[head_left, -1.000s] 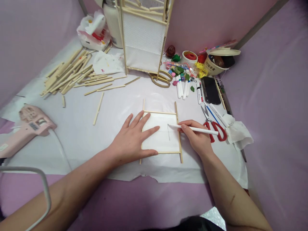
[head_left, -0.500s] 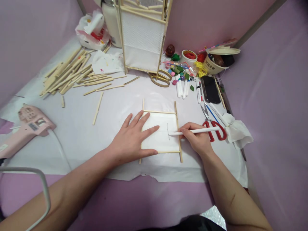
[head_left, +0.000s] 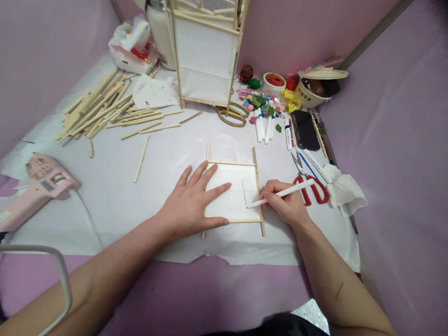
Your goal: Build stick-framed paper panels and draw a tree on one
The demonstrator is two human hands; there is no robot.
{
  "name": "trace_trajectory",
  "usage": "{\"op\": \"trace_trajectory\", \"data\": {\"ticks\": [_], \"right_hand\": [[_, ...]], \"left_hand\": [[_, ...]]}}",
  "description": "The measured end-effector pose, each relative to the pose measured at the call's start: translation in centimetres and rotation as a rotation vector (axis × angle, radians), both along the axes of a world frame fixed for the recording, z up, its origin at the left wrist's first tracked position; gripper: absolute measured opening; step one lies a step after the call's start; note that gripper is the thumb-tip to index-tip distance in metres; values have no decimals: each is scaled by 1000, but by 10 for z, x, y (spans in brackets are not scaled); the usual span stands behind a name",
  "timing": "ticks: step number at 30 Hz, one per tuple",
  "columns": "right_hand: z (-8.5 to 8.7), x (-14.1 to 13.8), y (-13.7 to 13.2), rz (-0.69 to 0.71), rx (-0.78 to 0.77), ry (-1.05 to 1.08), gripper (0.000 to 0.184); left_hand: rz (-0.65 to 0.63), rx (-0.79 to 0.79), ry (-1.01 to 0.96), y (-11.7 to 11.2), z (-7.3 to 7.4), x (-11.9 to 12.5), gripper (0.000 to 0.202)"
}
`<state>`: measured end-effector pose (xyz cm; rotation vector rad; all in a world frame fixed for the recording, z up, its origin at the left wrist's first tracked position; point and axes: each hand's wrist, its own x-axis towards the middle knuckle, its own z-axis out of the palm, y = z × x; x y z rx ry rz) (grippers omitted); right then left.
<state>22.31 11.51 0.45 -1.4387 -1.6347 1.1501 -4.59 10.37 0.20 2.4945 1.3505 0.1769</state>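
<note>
A small frame of thin wooden sticks (head_left: 258,179) lies flat in front of me, with a white sheet (head_left: 233,205) across it. My left hand (head_left: 192,203) rests spread over the frame's left side, fingers apart, hiding part of that edge. In my right hand (head_left: 285,200) a white pen (head_left: 294,189) is pinched, slanting up to the right. Its tip touches the sheet at the lower end of a thin dark line (head_left: 243,189). The right fingers sit by the frame's right stick.
A tall stick stand with white panels (head_left: 206,56) rises at the back, beside gold scissors (head_left: 233,114). Loose wooden sticks (head_left: 98,109) pile up at left, above a pink glue gun (head_left: 49,179) with its cable. Right lie markers (head_left: 261,126), a phone (head_left: 306,130) and red-handled scissors (head_left: 320,191).
The pen tip has moved down the sheet toward me, and the dark line runs longer. The pen's back end has tilted up slightly. My left hand stays in place.
</note>
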Motion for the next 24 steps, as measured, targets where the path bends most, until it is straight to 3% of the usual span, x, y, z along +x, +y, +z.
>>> {"op": "trace_trajectory", "data": {"ticks": [10, 24], "right_hand": [[-3, -4, 1, -188, 82, -16, 16], [-3, -6, 3, -171, 106, -70, 19]], "left_hand": [[-3, 1, 29, 0, 1, 1, 80], [-3, 0, 16, 0, 0, 0, 80]]}}
